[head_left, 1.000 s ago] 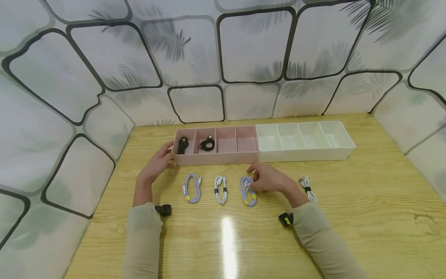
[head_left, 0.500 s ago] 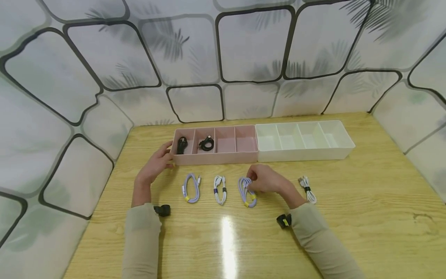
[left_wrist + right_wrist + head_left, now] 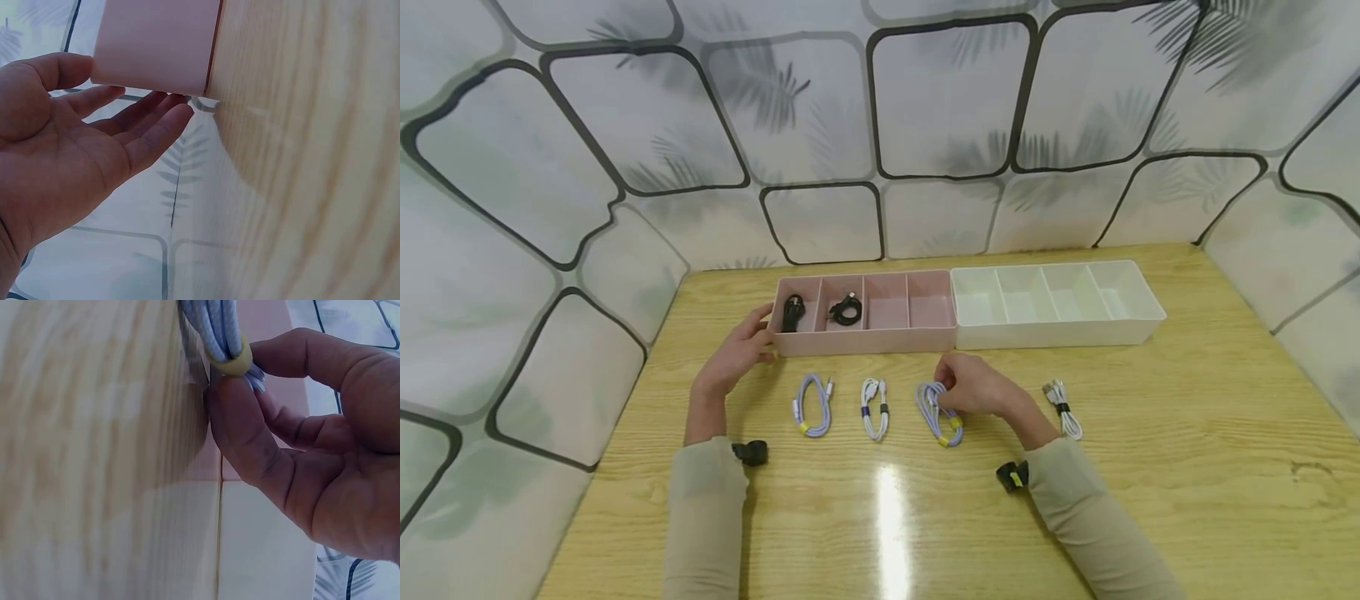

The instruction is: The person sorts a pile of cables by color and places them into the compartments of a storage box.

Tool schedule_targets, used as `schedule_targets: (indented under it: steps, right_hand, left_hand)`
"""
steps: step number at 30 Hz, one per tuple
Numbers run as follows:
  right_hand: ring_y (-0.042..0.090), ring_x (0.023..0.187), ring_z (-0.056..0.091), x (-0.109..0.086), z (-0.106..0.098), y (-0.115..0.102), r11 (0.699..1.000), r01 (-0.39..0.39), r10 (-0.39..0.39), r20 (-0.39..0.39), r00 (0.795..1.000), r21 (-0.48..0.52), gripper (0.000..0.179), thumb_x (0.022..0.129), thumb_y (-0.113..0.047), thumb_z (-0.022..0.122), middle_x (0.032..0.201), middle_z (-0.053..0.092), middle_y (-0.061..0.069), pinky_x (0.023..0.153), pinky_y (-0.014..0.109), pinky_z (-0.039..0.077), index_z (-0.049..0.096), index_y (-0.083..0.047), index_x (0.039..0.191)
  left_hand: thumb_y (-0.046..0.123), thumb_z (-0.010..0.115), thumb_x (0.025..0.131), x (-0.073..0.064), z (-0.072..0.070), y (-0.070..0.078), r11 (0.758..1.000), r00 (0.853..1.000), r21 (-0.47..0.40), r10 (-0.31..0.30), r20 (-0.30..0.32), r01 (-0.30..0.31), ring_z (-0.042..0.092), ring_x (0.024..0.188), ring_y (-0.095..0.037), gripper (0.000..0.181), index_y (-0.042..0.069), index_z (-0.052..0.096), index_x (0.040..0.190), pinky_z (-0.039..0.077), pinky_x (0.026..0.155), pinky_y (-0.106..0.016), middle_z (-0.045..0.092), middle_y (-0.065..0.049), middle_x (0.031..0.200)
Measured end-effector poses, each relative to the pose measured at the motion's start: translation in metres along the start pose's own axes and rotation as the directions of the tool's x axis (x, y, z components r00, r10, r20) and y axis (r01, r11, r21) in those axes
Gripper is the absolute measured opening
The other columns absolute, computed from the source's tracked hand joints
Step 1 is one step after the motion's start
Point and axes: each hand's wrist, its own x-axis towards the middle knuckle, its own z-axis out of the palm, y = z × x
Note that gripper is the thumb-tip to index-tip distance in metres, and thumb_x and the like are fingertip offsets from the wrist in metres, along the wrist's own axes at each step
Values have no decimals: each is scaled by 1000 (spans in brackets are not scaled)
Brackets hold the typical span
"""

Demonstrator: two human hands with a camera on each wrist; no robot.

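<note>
My right hand [image 3: 973, 385] pinches a coiled lavender charging cable [image 3: 929, 396] between thumb and fingers, just in front of the boxes. A yellow tie [image 3: 232, 361] binds that cable close to the fingertips in the right wrist view. At the far left, my left hand [image 3: 735, 354] rests its loosely extended fingers against the end of a pink divided box [image 3: 865, 342]; the thumb tip is at the box's edge in the left wrist view. Two black coiled cables lie in its two left compartments: one cable [image 3: 793, 313] at the end, another [image 3: 847, 310] beside it.
A white divided box [image 3: 1060, 335] adjoins the pink one on the right. On the wooden table [image 3: 820, 517] lie another lavender cable [image 3: 812, 406], a white cable [image 3: 874, 408] and, right of my right hand, a second white cable [image 3: 1063, 408]. Patterned fabric walls surround the table.
My right fingers have closed on the lavender cable, and its yellow-tied lower end has swung slightly right. My left hand stays at the pink box.
</note>
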Motion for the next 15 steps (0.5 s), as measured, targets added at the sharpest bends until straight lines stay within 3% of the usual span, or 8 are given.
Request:
schedule_targets:
  steps: [8,15]
  right_hand:
    - [16,55,52,0,-4,1,992,-47,45,26,999,114,17,77,-4,64,76,54,8,51,29,44,53,-4,91]
    - [17,53,52,0,-4,3,992,-22,18,38,999,128,15,80,-4,64,74,54,8,49,28,44,53,-2,90]
  left_hand:
    - [20,34,102,0,0,0,1000,1000,-9,-18,-3,18,38,128,-38,55,16,14,153,39,98,-53,24,-22,150]
    - [19,35,102,0,0,0,1000,1000,-11,-22,-5,22,38,127,-38,56,16,14,153,39,97,-53,25,-22,150]
